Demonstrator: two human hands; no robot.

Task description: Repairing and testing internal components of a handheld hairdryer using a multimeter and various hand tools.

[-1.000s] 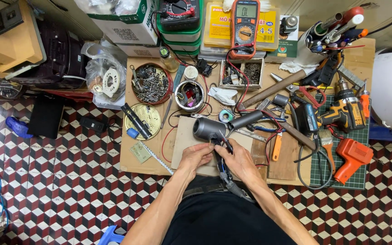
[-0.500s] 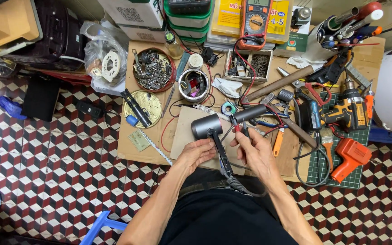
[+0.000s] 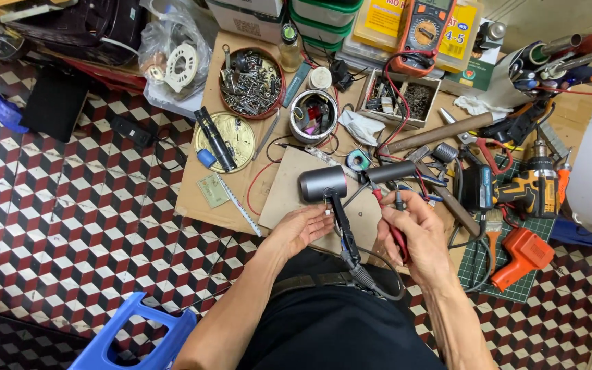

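Grey metal is catching the light on the hair dryer point(image 3: 328, 186), which is lying at the centre of the frame on a cardboard sheet point(image 3: 289, 195) spread over the low workbench point(image 3: 203, 199). Its slim handle is running down toward the person, with a stiff black cord trailing off into the lap. The left hand point(image 3: 301, 229) is resting half open beside the handle, fingertips touching it and steadying it rather than closing round it. The right hand point(image 3: 416, 233) is curling loosely round a red-handled screwdriver point(image 3: 395, 233), its tip pointing up toward a separate dark cylinder point(image 3: 392, 171) lying just right of the dryer head. The dryer looks rigid and fairly light but top-heavy, with a smooth casing likely to roll or slip, so the narrow handle near the head seems the surest place to grip. A round tin of screws point(image 3: 250, 83) is sitting in the upper middle, and an orange drill point(image 3: 525, 188) at the right.
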